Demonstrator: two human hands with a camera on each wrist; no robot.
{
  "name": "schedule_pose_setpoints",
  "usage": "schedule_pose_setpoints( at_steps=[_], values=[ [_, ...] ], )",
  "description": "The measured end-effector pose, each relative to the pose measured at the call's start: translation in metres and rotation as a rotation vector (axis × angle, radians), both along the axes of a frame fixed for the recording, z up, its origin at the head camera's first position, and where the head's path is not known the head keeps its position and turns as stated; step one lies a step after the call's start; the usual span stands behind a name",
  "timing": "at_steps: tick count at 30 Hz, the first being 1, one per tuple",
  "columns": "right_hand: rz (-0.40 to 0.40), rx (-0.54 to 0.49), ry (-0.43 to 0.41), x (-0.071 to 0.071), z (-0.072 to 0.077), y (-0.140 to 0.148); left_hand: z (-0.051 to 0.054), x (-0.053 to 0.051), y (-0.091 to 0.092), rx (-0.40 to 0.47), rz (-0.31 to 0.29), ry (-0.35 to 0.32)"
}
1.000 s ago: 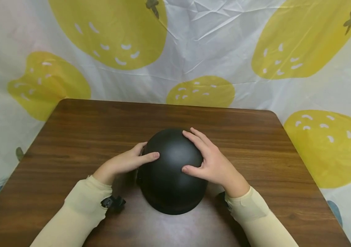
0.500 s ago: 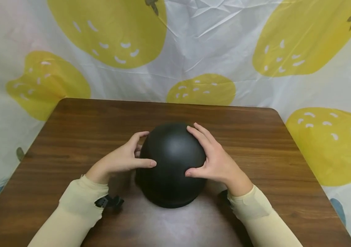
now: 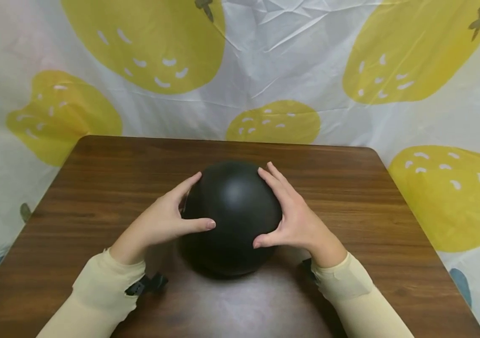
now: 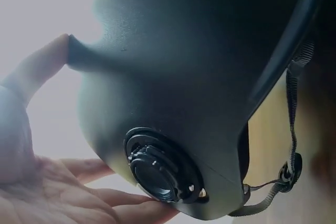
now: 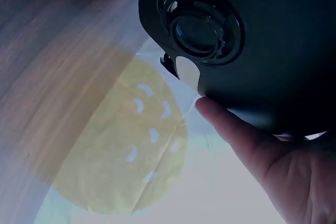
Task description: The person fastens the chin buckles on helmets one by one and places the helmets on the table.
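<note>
A glossy black helmet (image 3: 233,220) is between both hands over the middle of the table. My left hand (image 3: 161,223) grips its left side, thumb across the front of the shell. On the other side my right hand (image 3: 296,220) holds the shell with fingers spread and thumb in front. In the left wrist view the helmet (image 4: 173,66) shows a round side fitting and a strap with a buckle hanging from the rim; fingers of my left hand (image 4: 68,192) lie beneath it. Another round fitting on the helmet (image 5: 273,40) appears above my right hand (image 5: 273,166) in the right wrist view.
The brown wooden table (image 3: 109,188) has rounded far corners. Behind it hangs a white cloth (image 3: 172,117) with large yellow fruit shapes. Small black devices are strapped at both wrists, over pale sleeves (image 3: 96,291).
The helmet has shifted a little away from me and turned slightly. My left fingers have moved up along its left side, and my left wrist has gone slightly left. My right hand has stayed on the shell.
</note>
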State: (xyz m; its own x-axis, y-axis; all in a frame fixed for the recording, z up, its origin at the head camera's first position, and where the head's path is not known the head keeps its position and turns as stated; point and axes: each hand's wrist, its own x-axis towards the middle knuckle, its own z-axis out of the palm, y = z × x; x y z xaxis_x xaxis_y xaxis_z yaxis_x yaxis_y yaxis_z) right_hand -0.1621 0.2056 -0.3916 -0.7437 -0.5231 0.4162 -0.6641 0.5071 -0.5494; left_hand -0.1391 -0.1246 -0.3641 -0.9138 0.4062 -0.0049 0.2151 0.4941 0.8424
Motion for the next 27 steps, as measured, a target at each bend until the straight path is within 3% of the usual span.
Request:
schedule_pose_setpoints(
  at_steps=[4,8,19,27],
  values=[
    [0.033,-0.003,0.005,0.001,0.003,0.001,0.004,0.007,0.003,-0.021,0.033,0.019],
    [0.05,-0.001,0.009,0.003,0.009,0.005,0.008,0.013,0.006,-0.012,0.025,0.062],
    [0.052,-0.009,0.033,0.001,0.013,0.01,0.008,0.023,0.018,0.085,0.015,0.148],
    [0.042,-0.011,0.068,0.002,0.016,0.011,0.009,0.034,0.03,0.03,0.079,0.243]
  ],
)
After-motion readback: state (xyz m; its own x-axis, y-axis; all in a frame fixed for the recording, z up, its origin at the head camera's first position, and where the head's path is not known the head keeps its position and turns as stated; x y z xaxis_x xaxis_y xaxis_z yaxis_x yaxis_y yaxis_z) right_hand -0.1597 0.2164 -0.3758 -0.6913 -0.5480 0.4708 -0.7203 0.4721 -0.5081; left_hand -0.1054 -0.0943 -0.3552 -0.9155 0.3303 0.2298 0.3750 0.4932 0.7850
